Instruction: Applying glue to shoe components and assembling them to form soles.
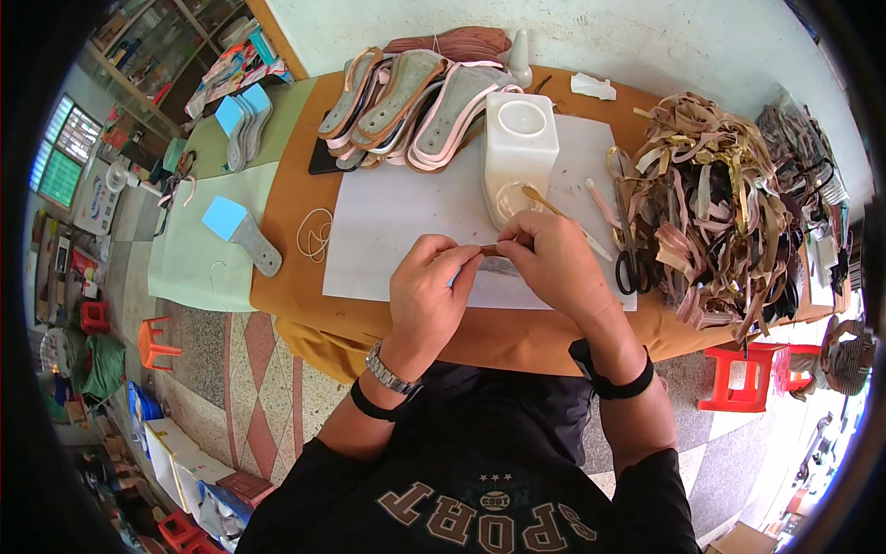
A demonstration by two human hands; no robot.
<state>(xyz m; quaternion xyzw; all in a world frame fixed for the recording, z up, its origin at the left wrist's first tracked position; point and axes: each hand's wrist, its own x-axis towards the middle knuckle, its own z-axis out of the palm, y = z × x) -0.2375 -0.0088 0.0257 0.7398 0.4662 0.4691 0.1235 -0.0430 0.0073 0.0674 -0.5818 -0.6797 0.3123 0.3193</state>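
Both hands meet over the near middle of the table. My left hand (426, 291) is closed, thumb and fingertips pinching one end of a short brown strip (489, 250). My right hand (554, 261) pinches the strip's other end. Below the strip shows part of a grey sole-shaped piece (501, 266), mostly hidden by the hands; a bit of blue peeks out by my left fingers. Just beyond stands a white plastic container (522, 138) with a shallow front cup. A brush (533, 196) leans across that cup, its handle passing behind my right hand.
Stacked insoles (397, 102) lie at the back left. A heap of strips (720, 203) covers the right end, with black-handled scissors (631, 268) beside it. A loop of string (315, 235) and a blue-ended insole (242, 231) lie left. Red stools (746, 377) stand on the floor.
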